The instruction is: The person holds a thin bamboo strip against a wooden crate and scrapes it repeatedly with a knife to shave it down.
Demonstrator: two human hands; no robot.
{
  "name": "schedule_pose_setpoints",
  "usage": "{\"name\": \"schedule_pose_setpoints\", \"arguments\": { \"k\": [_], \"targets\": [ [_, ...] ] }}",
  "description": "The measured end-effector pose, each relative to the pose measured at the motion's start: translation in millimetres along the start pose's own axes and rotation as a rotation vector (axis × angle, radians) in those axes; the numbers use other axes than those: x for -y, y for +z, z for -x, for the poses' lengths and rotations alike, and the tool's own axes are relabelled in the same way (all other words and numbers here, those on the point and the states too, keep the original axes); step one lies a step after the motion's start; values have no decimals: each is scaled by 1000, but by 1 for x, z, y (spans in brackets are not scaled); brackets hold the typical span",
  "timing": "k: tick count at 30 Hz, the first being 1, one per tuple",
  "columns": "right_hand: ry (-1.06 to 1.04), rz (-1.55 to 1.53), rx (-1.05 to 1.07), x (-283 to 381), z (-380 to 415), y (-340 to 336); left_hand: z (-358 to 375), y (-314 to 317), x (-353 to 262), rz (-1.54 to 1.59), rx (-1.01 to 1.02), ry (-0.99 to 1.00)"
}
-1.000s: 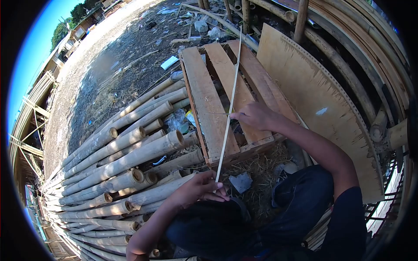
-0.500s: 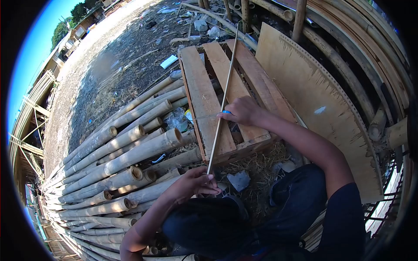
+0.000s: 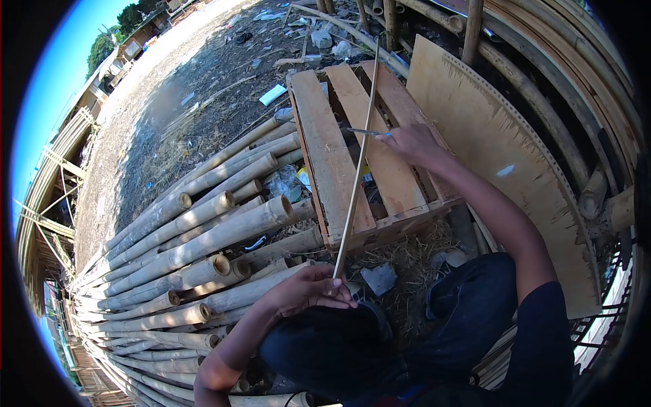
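A long thin bamboo strip (image 3: 359, 178) slants up and away across the wooden crate (image 3: 319, 122). My left hand (image 3: 315, 290), low by my knee, pinches the strip's near end between thumb and fingers. Farther up, my right hand (image 3: 411, 144) is closed round the blue handle of a knife (image 3: 366, 131). The knife's blade points left and crosses the strip above the crate's slats. Most of the handle is hidden in my fist.
Cut bamboo poles (image 3: 230, 227) lie stacked on the left, their ends reaching the crate. A curved plywood sheet (image 3: 495, 156) leans on the right. A grey stone (image 3: 380, 278) lies on the ground before the crate. Litter and a white packet (image 3: 272, 94) are scattered beyond.
My right hand and the knife have moved up along the strip, away from me. The left hand keeps its hold on the near end. The whole view has shifted slightly.
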State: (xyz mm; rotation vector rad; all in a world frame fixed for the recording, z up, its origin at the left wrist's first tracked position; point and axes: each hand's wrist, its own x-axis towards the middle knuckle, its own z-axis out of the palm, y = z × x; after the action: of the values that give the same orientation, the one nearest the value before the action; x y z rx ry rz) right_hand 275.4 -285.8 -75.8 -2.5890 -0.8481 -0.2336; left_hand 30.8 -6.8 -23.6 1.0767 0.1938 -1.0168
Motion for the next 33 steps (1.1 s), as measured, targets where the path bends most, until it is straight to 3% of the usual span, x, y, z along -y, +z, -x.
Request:
{"name": "schedule_pose_setpoints", "arguments": {
  "k": [3,5,9,14,17,20,25,30,33],
  "targets": [
    [91,93,69,0,5,-13,-2,7,-6,25,31,4],
    [46,-66,148,28,28,-1,-8,3,-5,-83,-115,26],
    [1,-149,283,58,37,-8,-12,3,-3,-171,-94,-14],
    [-58,-94,173,31,23,1,-17,3,-4,-59,-9,-15],
    [1,-108,288,50,28,-12,-17,6,-3,-35,-19,-21],
    [-88,-43,224,55,34,-11,-14,3,-1,-50,15,-37],
    [99,40,129,-8,8,-19,-10,9,-3,-54,35,-78],
    [-8,-105,265,51,32,-18,-15,3,-2,3,44,-46],
    [5,-107,294,46,31,-15,-12,3,0,-10,50,-60]
  ]
}}
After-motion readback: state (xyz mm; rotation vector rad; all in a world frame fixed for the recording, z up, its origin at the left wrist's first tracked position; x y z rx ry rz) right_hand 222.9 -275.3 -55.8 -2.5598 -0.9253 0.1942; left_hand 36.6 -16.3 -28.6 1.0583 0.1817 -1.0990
